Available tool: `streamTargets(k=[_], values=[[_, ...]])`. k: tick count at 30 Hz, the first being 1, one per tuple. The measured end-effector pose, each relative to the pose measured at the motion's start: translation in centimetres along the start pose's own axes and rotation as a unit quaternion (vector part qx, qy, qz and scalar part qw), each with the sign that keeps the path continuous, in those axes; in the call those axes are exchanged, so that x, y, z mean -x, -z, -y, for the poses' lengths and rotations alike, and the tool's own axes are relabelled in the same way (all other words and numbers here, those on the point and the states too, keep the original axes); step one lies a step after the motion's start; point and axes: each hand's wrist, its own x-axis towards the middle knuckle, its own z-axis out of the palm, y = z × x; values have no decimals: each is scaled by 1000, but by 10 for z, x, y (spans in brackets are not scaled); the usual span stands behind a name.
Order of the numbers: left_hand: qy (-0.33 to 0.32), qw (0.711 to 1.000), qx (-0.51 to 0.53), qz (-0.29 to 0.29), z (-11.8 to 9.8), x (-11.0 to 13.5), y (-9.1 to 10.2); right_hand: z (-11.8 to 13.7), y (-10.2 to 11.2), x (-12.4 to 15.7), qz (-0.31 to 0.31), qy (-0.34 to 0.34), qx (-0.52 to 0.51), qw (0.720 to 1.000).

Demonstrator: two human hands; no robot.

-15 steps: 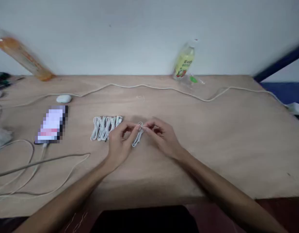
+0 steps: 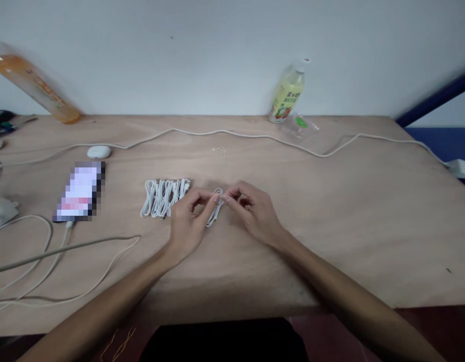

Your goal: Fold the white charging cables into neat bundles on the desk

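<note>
A small coiled white cable [image 2: 214,217] slants down between my two hands over the table. Thumb and forefinger of my left hand [image 2: 187,217] are closed in a pinch at the upper part of this coil. From the other side, my right hand [image 2: 257,213] pinches a thin white strand, perhaps a tie, that runs across the cable at the fingertips. The fingertips of both hands nearly meet, and they cover part of the strand. Close by on the left lies a row of several coiled white cables [image 2: 162,198], its right end partly behind my left hand.
A phone [image 2: 79,191] with a plugged-in cable and a white earbud case [image 2: 98,152] lie left. A long white cord [image 2: 262,137] crosses the back. Thin white scraps [image 2: 219,150] lie mid-table. An orange bottle [image 2: 39,90] and a yellow-green bottle [image 2: 287,98] stand by the wall.
Both hands keep nearly the same place, the fingertips shifting only slightly around the coil. The view has moved a little and is sharper now.
</note>
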Motion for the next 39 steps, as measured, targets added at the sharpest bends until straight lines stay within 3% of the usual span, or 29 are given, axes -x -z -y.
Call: streamTargets(k=[6, 10, 17, 21, 25, 29, 39], values=[[45, 998, 49, -6, -4, -3, -1, -5, 0, -2, 3, -62, -94, 994], [72, 994, 77, -15, -5, -5, 0, -6, -2, -2, -26, -60, -84, 994], [72, 996, 58, -9, -8, -5, -1, -6, -6, 4, -42, 51, 50, 997], [69, 996, 57, 0, -8, -4, -2, -9, -5, 4, -64, 176, 163, 969], [69, 996, 54, 3, -8, -4, -1, -10, -4, 4, -71, 246, 232, 938], [70, 996, 49, 4, -7, -4, 0, -11, -4, 5, -79, 272, 267, 921], [59, 997, 38, 9, -7, -4, -1, -8, -1, 4, -62, 272, 256, 925]])
